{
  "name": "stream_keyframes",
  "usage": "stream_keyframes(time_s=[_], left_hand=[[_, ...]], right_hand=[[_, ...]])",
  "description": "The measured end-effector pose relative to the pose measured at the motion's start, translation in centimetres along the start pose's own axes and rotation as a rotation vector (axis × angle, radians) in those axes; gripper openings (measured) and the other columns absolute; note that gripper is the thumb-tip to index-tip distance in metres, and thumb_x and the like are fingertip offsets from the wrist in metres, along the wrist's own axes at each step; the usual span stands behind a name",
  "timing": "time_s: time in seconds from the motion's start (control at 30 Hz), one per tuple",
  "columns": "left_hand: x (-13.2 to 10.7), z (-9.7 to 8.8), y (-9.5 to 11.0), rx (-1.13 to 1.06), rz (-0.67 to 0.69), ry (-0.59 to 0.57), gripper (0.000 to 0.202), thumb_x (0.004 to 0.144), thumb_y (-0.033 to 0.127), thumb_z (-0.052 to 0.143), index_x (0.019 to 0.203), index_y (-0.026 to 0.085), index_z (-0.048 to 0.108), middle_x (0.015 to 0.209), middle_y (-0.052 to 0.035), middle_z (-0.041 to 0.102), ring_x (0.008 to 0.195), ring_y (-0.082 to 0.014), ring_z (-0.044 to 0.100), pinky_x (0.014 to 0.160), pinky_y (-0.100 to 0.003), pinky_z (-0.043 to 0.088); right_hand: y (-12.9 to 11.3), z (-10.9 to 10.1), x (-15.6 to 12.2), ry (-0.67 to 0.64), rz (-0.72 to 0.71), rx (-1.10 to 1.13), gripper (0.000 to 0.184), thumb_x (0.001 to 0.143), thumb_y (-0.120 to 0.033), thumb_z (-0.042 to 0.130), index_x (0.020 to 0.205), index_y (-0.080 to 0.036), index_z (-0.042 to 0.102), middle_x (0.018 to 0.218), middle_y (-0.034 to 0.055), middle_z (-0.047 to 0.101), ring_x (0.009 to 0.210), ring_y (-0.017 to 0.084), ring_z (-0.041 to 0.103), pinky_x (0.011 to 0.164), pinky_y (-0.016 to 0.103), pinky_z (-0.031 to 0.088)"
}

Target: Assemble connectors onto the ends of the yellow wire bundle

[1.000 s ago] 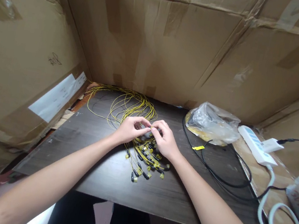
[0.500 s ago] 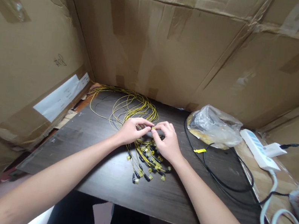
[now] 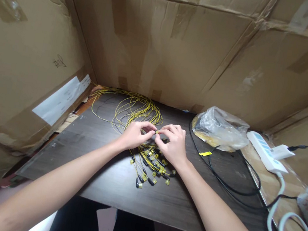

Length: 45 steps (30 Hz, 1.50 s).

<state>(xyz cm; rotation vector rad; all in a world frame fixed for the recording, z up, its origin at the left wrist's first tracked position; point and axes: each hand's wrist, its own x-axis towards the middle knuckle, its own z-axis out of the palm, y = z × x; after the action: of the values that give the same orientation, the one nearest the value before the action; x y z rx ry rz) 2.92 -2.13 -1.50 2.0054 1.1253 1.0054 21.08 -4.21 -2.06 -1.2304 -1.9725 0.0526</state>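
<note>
At the middle of the table, my left hand (image 3: 137, 134) pinches a small black cable connector between thumb and forefinger, mostly hidden by the fingertips. A yellow cap (image 3: 157, 132) shows at its end. My right hand (image 3: 173, 144) meets it from the other side, with thumb and forefinger around the yellow cap. The other fingers of that hand are bent. Below the hands lies a loose cluster of black connectors (image 3: 150, 182) with clear yellow caps. Their thin yellow cables (image 3: 143, 109) run back in loops toward the far left corner.
Cardboard walls (image 3: 159, 49) enclose the dark table (image 3: 106, 190). A clear plastic bag (image 3: 220, 126) sits back right, beside a black cable (image 3: 227, 189) with a yellow tag (image 3: 205, 153). A white power strip (image 3: 266, 152) with a plugged-in adapter lies at the right.
My right thumb has shifted slightly down, and a little more of the yellow cap shows. My left hand keeps its pinch. The whole view has moved very slightly.
</note>
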Motion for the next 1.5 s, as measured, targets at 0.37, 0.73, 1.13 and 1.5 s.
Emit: stream_keyframes(time_s=[0.37,0.73,1.13,1.5], left_hand=[[-0.13,0.1,0.21,0.024,0.096,0.012,0.018,0.086,0.022,0.061,0.097,0.016,0.074,0.094,-0.005,0.077,0.078,-0.015,0.069,0.066,-0.023,0.055],[-0.18,-0.07,0.33,-0.031,0.094,-0.005,0.018,0.084,0.026,0.065,0.096,0.016,0.073,0.088,-0.004,0.075,0.074,-0.0136,0.067,0.063,-0.021,0.053],[-0.22,0.01,0.43,-0.09,0.056,0.005,0.015,0.082,0.026,0.067,0.09,0.015,0.072,0.081,-0.0032,0.073,0.071,-0.0128,0.065,0.063,-0.021,0.053],[-0.25,0.17,0.35,-0.078,0.05,0.03,0.015,0.081,0.027,0.067,0.089,0.015,0.073,0.079,-0.0031,0.073,0.066,-0.0121,0.063,0.061,-0.021,0.051]], right_hand=[[0.19,0.18,0.06,-0.136,0.105,0.16,0.018,0.093,-0.025,0.053,0.078,-0.023,0.062,0.098,0.005,0.068,0.099,0.025,0.052,0.086,0.041,0.035],[0.16,0.2,0.1,-0.224,0.094,0.167,0.034,0.102,-0.026,0.036,0.074,-0.022,0.054,0.096,0.0054,0.066,0.096,0.024,0.051,0.084,0.041,0.035],[0.01,0.01,0.31,-0.209,0.121,0.267,0.028,0.099,-0.031,0.037,0.074,-0.023,0.045,0.077,0.0025,0.057,0.077,0.02,0.054,0.071,0.033,0.036],[-0.01,0.01,0.27,-0.211,0.124,0.34,0.032,0.101,-0.034,0.035,0.072,-0.023,0.045,0.076,0.0023,0.054,0.073,0.019,0.053,0.069,0.032,0.04]])
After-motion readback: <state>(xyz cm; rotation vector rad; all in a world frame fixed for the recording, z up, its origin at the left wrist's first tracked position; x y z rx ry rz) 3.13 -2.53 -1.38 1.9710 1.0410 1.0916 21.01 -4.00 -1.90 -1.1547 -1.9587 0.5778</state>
